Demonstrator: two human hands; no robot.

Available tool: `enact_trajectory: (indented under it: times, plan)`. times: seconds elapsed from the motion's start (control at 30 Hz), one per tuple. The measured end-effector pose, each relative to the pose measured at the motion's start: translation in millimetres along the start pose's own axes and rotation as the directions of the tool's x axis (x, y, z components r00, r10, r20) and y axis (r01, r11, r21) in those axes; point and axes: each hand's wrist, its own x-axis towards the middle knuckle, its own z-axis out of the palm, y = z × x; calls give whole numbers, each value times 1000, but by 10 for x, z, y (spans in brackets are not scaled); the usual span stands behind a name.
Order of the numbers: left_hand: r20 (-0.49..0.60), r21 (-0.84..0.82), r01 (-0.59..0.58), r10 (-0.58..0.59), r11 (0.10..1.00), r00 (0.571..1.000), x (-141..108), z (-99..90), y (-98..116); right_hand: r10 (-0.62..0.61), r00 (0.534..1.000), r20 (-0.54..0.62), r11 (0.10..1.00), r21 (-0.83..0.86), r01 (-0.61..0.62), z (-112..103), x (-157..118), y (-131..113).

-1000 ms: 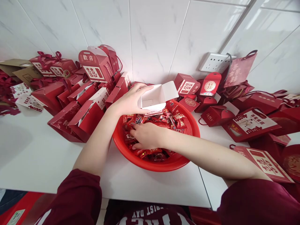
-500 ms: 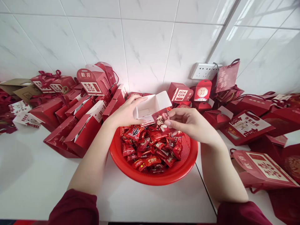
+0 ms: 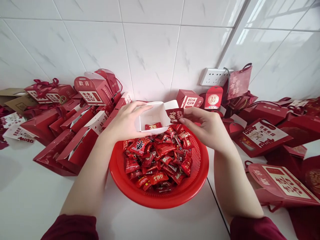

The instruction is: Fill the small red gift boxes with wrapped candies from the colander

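Note:
My left hand [image 3: 124,121] grips the left side of an open paper box [image 3: 163,110], white inside, tilted so its opening faces me. One red wrapped candy [image 3: 153,126] lies inside on the box's lower wall. Between thumb and fingers, my right hand [image 3: 203,125] pinches a dark red packet [image 3: 175,115] with pale characters, at the right edge of the opening. Below the box, a round red plastic basket [image 3: 160,204] holds a heap of red-wrapped candies [image 3: 160,160]. The outside of the held box is mostly hidden.
Red gift boxes [image 3: 75,146] crowd the left of the white table [image 3: 140,223]. More boxes [image 3: 265,136] and a handled box [image 3: 282,181] stand at the right. A power strip [image 3: 216,77] is fixed to the tiled wall [image 3: 152,50].
A red candy now shows inside the box. My right hand has raised the dark red packet to the box's opening. The view has shifted slightly.

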Motion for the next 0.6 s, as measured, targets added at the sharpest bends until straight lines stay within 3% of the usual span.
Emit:
enact_trajectory:
  times: [0.13, 0.23, 0.3, 0.4, 0.47, 0.6]
  plan:
    - [-30, 73, -1, 3, 997, 1000, -65, -210, 176, -124, 985, -115, 974, -205, 99, -6, -23, -108]
    - [51, 41, 45, -47, 998, 998, -129, -348, 335, -185, 972, -141, 956, -256, 145, -42, -45, -193]
    - [179, -17, 49, -45, 999, 983, -156, -384, 414, -220, 974, -49, 947, -250, 201, -82, -68, -234]
    - [343, -68, 45, -19, 997, 939, -174, -351, 496, -252, 937, 242, 939, -174, 297, -154, -123, -283]
    - [376, -66, 41, -13, 997, 927, -187, -305, 561, -225, 885, 407, 935, -165, 313, -187, -181, -326]
    - [413, -112, 11, 36, 994, 910, -234, -251, 742, -145, 844, 516, 898, -289, 331, -137, -343, -438]
